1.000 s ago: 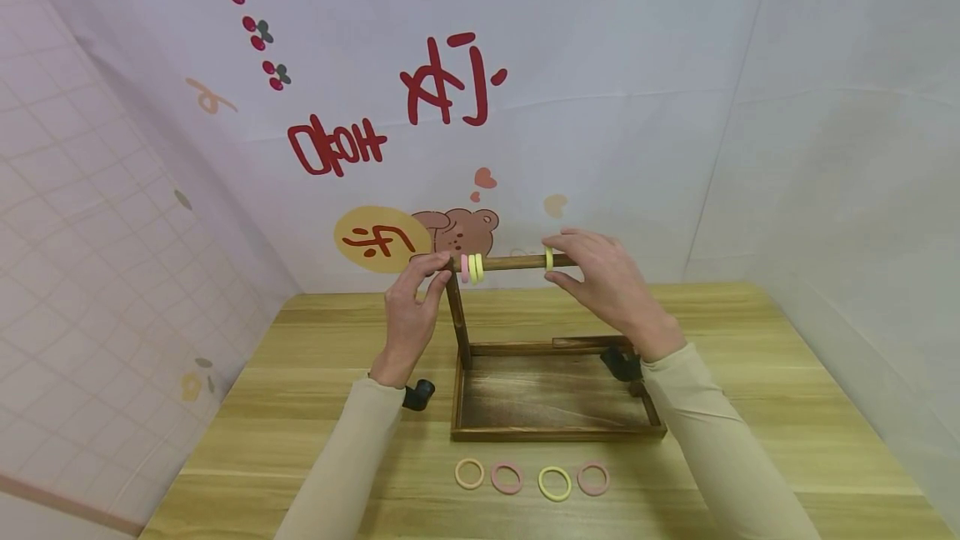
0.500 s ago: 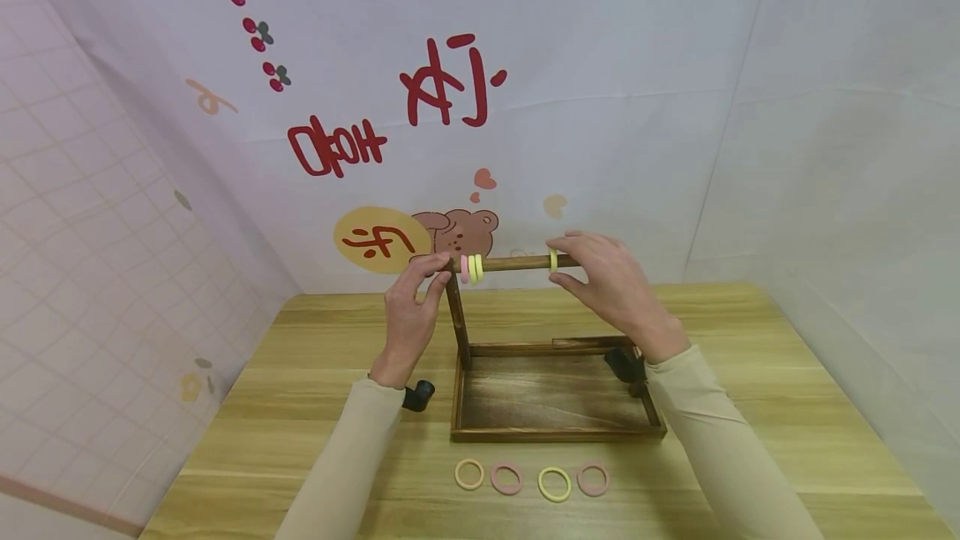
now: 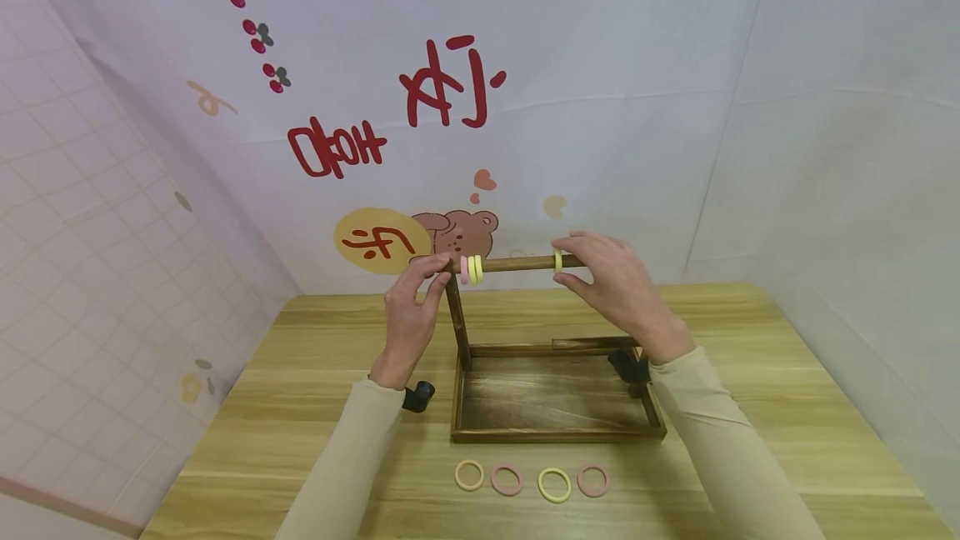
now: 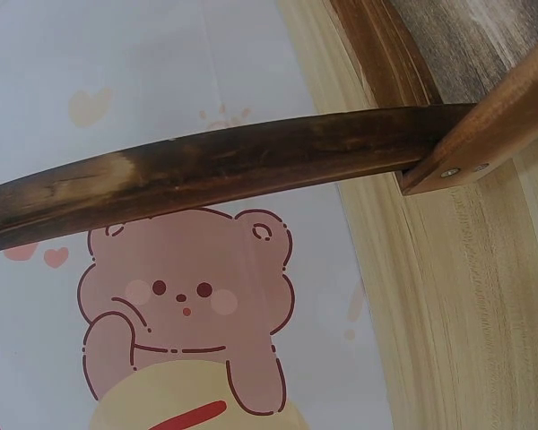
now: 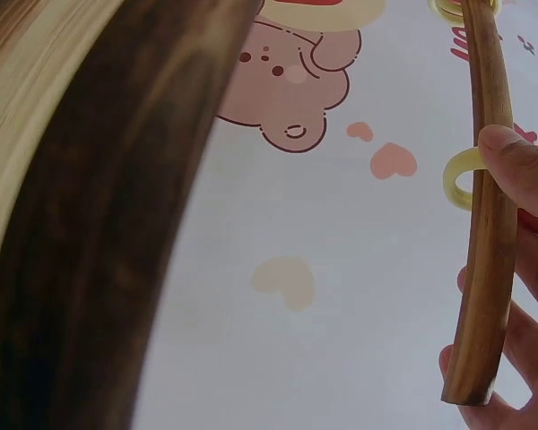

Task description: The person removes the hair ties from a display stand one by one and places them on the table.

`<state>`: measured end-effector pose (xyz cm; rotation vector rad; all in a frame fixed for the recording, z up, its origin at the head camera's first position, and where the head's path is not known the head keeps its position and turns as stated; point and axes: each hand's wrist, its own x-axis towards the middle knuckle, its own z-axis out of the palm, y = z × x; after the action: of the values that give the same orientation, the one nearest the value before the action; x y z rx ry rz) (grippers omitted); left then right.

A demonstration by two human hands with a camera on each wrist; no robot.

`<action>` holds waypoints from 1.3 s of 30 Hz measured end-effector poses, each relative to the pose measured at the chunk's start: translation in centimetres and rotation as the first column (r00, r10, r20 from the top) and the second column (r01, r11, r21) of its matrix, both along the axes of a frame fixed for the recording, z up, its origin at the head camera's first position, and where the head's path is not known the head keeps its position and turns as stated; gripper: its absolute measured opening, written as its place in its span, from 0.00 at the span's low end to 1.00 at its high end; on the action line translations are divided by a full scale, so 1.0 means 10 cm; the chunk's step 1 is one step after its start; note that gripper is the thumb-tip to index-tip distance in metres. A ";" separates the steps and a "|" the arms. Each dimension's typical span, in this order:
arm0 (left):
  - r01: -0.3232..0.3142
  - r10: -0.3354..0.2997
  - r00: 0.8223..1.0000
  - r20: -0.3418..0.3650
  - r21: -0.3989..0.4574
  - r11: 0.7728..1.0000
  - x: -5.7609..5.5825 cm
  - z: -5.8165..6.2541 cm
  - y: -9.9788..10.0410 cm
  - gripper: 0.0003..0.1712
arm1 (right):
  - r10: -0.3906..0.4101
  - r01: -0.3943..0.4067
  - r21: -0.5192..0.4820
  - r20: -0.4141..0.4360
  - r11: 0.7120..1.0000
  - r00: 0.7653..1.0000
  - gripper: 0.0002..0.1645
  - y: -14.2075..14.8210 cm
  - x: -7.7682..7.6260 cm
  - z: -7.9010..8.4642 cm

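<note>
A wooden rack holds a horizontal bar [image 3: 517, 263] on an upright post [image 3: 457, 315]. My left hand [image 3: 411, 302] pinches the corner where bar and post meet. Beside it, a pink ring [image 3: 464, 270] and two yellow rings [image 3: 476, 269] encircle the bar. Farther right, my right hand [image 3: 615, 286] pinches another yellow ring [image 3: 558, 261] that is around the bar. In the right wrist view, the thumb [image 5: 511, 166] presses this yellow ring [image 5: 454, 179], and the bar's free end [image 5: 469, 394] lies against the other fingers. The left wrist view does not show the left hand.
The rack's base is a shallow wooden tray [image 3: 555, 435] on the light wood table [image 3: 315, 432]. In front of it lie an orange ring [image 3: 469, 487], pink rings [image 3: 507, 492] and a yellow ring [image 3: 555, 498]. A printed cloth wall [image 3: 600, 107] stands behind.
My right hand and the yellow ring it pinches have shifted slightly right along the bar, towards the free end. My left hand and the other rings stay put.
</note>
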<state>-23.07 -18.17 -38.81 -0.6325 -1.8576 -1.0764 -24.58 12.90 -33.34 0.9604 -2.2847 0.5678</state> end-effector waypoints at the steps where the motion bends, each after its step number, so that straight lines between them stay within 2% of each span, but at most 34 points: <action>1: 0.000 0.000 1.000 -0.001 0.002 1.000 0.00 0.00 0.00 0.12 | 0.000 0.000 0.000 0.000 1.000 1.000 0.29 0.00 0.00 0.00; 24: -0.012 0.012 1.000 -0.003 -0.001 1.000 0.00 0.00 0.00 0.13 | 0.003 -0.003 -0.024 -0.021 1.000 1.000 0.30 0.10 0.01 -0.01; 34: -0.025 0.025 1.000 0.007 -0.005 1.000 0.01 0.00 0.01 0.13 | -0.031 0.032 -0.018 0.014 0.999 0.999 0.31 0.15 0.02 -0.01; 39: -0.019 0.019 1.000 0.003 -0.005 1.000 0.01 0.00 0.01 0.13 | -0.024 0.024 -0.018 0.001 1.000 1.000 0.30 0.17 0.01 -0.02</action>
<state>-22.96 -18.10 -38.82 -0.6149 -1.8658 -1.0613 -24.48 14.63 -33.55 0.9234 -2.2847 0.5779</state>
